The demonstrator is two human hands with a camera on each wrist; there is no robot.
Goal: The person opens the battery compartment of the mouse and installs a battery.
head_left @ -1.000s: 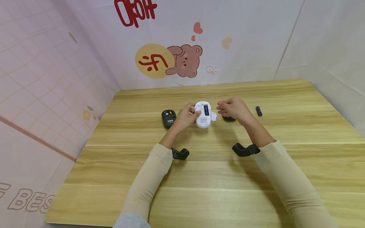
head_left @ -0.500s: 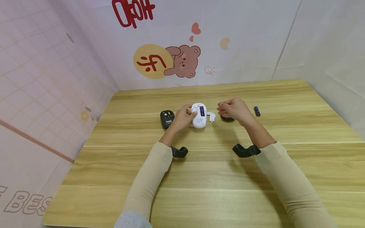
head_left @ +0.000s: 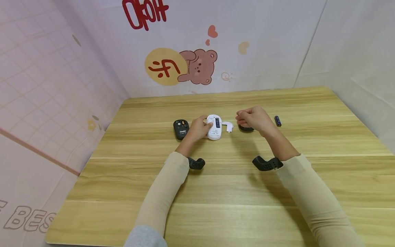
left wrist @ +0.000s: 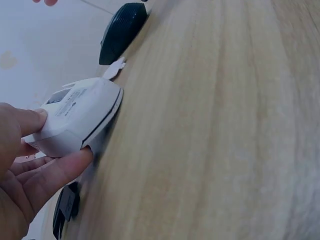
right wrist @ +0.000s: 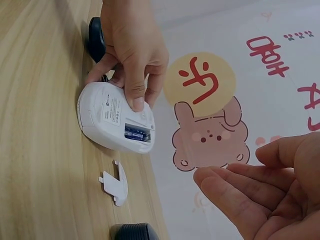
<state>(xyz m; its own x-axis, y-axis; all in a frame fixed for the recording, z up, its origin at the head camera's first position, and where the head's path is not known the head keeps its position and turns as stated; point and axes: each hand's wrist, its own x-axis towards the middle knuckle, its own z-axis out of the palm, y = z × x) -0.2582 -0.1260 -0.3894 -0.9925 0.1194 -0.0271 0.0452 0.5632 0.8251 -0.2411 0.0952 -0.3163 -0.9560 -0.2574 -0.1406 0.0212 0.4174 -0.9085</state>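
Note:
My left hand [head_left: 199, 127] grips a white computer mouse [head_left: 213, 133] by its left side, thumb across the upturned underside. A dark blue battery [right wrist: 137, 133] sits in its uncovered slot, as the right wrist view shows. The white battery cover [head_left: 228, 126] lies on the table just right of the mouse. Beyond it my right hand [head_left: 253, 118] hovers with relaxed fingers and nothing between them. A dark rounded object [head_left: 246, 128], partly hidden, rests under that hand. In the left wrist view, the mouse [left wrist: 82, 112] is tilted, one edge close to the tabletop.
A black mouse [head_left: 180, 128] lies underside up at the left, partly behind my left hand. One loose dark blue battery [head_left: 278, 120] lies to the right of my right hand. The wooden table [head_left: 228, 206] meets a printed backdrop [head_left: 265, 65] at its far edge.
My left hand has shifted the white mouse left and slightly toward me, baring more of the cover beside it. The right hand has stayed almost in place.

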